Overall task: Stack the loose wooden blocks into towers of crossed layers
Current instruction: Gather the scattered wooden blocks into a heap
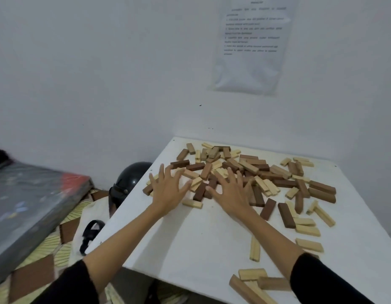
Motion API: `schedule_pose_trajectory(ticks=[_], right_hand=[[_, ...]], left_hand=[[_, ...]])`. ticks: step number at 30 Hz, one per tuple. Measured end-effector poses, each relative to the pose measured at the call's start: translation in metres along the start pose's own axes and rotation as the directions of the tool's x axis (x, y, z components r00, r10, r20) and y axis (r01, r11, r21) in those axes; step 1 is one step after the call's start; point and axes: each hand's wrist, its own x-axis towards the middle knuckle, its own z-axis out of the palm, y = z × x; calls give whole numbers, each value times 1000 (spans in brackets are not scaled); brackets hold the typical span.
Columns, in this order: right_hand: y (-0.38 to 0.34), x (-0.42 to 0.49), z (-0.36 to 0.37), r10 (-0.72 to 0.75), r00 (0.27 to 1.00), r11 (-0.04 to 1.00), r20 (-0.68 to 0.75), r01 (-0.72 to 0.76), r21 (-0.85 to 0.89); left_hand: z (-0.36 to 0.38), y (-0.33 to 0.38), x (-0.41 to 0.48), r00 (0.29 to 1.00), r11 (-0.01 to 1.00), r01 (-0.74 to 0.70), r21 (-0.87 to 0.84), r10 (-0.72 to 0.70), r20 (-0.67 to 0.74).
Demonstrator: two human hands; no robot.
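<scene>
On the white bench (190, 238), loose blocks (249, 166) of pale, tan and dark wood are heaped toward the far side, with strays scattered along the right edge and the near corner. All are lying unstacked. The left grip (168, 194) is spread wide, fingers straight, over the heap's near left edge. The right grip (231, 195) is likewise spread just beside it, over the heap's middle. Whether the palms touch the wood cannot be told. A black helmet (130, 174) is seen below the bench's left edge, and a printed sheet (251, 44) is fixed to the wall behind.
</scene>
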Motion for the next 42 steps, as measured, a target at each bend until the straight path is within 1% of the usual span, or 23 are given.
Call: schedule_pose_trajectory(ticks=[2,4,6,10,14,20,24,26,28,29,31,32,34,36,38,42], right_hand=[[-7,-7,7,-13,999,1000,29,12,27],[-14,-13,17,-8,997,999,75,5,45],[-21,-15,24,-2,994,1000,105,0,19],[-31,-5,29,9,994,999,112,-4,-43],[-25,17,31,73,993,995,88,-67,-72],[-12,40,30,116,991,989,61,-109,-100],[-12,49,31,135,989,987,55,-130,-92],[-11,49,28,134,988,989,83,-127,-81],[-8,46,23,115,990,993,84,-113,-23],[-6,43,18,110,992,994,66,-111,21],[2,33,7,105,994,992,19,-106,71],[8,27,2,100,995,993,-2,-99,65],[21,12,-9,106,994,992,-17,-105,67],[36,-6,-20,150,989,983,6,-150,109],[51,-25,-29,185,982,978,28,-187,95],[73,-66,-43,232,972,969,46,-235,74]], left_hand=[[2,-18,-21,998,998,66,-9,-66,-2],[9,-30,-35,995,995,97,-27,-97,26],[19,-31,-37,993,992,117,-52,-115,38],[30,-16,-11,995,993,97,-67,-96,13],[40,-3,22,998,994,70,-81,-70,4],[49,6,54,1000,988,21,-150,-19,16],[51,10,63,999,994,21,-112,-16,39],[47,10,65,996,999,13,-50,-9,83],[38,12,68,991,999,4,36,-8,136],[32,14,70,987,999,13,42,-20,156],[22,22,69,985,999,38,-16,-35,168],[19,28,65,988,998,33,-49,-25,155],[18,42,52,990,996,-25,-85,36,135],[16,61,36,984,985,-111,-129,127,124],[14,80,18,967,963,-197,-186,222,125],[10,110,-22,914,916,-285,-282,348,207]])
